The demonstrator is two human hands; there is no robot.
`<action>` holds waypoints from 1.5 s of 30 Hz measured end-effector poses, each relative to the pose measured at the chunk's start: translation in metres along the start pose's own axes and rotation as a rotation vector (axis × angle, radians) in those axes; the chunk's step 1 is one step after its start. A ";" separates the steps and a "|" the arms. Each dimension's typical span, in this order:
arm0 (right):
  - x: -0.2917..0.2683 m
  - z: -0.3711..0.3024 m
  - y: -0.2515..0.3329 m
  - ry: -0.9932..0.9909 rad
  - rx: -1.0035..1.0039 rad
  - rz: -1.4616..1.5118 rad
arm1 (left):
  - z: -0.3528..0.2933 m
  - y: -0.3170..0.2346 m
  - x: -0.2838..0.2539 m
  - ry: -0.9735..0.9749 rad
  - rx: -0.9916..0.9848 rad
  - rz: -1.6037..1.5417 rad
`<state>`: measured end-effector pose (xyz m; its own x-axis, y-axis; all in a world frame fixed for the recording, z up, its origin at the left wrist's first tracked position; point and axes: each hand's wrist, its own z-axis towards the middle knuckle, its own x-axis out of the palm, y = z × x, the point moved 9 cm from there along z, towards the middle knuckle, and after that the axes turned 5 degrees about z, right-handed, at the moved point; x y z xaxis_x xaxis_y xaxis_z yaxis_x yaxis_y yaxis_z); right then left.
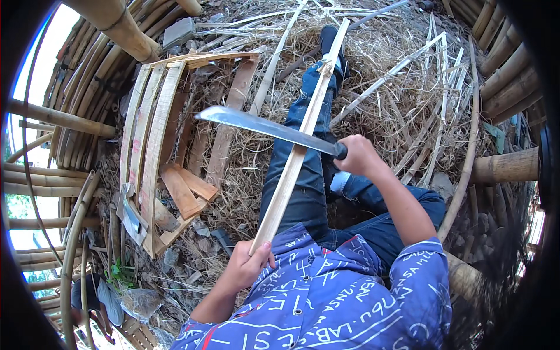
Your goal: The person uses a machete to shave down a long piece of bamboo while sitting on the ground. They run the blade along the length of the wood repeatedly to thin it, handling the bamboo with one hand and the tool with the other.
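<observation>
Along my outstretched leg (297, 186) lies a long, pale bamboo strip (286, 185), its far end near my shoe. My left hand (249, 263) is closed round the strip's near end, close to my waist. In my right hand (358, 155) is the dark handle of a machete (262, 126). Its long blade points left and crosses the strip about midway, touching or just over it. A small tuft of shavings (326, 67) clings to the strip toward its far end.
Curly bamboo shavings (379, 76) cover the ground around my legs. To the left stands a slatted wooden crate (153, 122) with loose boards. Long split strips (396, 73) lie at the far right. Stacked bamboo poles (513, 81) line both sides. Another person (93, 297) is partly visible at lower left.
</observation>
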<state>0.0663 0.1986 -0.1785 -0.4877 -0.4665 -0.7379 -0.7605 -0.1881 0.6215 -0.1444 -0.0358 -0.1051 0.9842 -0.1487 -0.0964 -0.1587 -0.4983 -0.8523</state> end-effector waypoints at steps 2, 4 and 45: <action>-0.017 0.017 -0.023 -0.059 0.016 -0.144 | -0.002 0.000 0.002 0.019 0.027 0.067; -0.039 0.040 -0.067 -0.118 0.236 -0.072 | -0.006 0.000 0.002 0.012 0.001 0.060; 0.008 -0.068 0.053 -0.069 -0.142 0.489 | 0.022 -0.015 0.005 0.036 -0.024 0.053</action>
<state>0.0513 0.1261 -0.1331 -0.8026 -0.4723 -0.3643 -0.3729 -0.0794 0.9245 -0.1351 -0.0100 -0.1040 0.9709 -0.2058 -0.1222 -0.2129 -0.5094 -0.8338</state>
